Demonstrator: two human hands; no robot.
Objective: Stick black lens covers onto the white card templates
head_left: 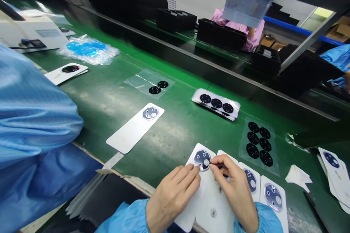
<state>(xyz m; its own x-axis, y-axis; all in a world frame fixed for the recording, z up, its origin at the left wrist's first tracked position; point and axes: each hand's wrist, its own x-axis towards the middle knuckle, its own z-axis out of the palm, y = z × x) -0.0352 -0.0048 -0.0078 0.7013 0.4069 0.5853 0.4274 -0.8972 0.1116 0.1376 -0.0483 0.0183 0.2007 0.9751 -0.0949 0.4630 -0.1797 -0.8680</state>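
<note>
Lower center of the frame: a white panel (191, 207) with a dark disc (201, 157) near its upper end, set aslant on the green table (175, 131). Laid across the panel, flat and close together, with tips beside the disc's lower rim: the left fingers (188, 180), grasping nothing, probably so placed to keep the panel from sliding. Brought to the disc's right rim, thumb and forefinger nearly meeting: the right fingers (222, 162), apparently so narrowed for fine work; impossible to tell whether closed on the rim, on a tab or on nothing. Lined up alongside to the right: more panels (210, 198), perhaps for easy reach. Laid flat right of center: a six-disc sheet (259, 142). Piled to the left of that sheet: white strips (197, 96), likely heaped to save room.

Edges: near rim (136, 181) of the table, running diagonally toward the worked panel, seemingly overhung by the panel's lower end; at the far side, a long dark ledge (191, 62). Most open room: center, between a lone panel (131, 134) and the strips. Tighter to the right, with a paper scrap (298, 176) and black stick (315, 209). Bounding the left: another person's blue sleeve (41, 105).
</note>
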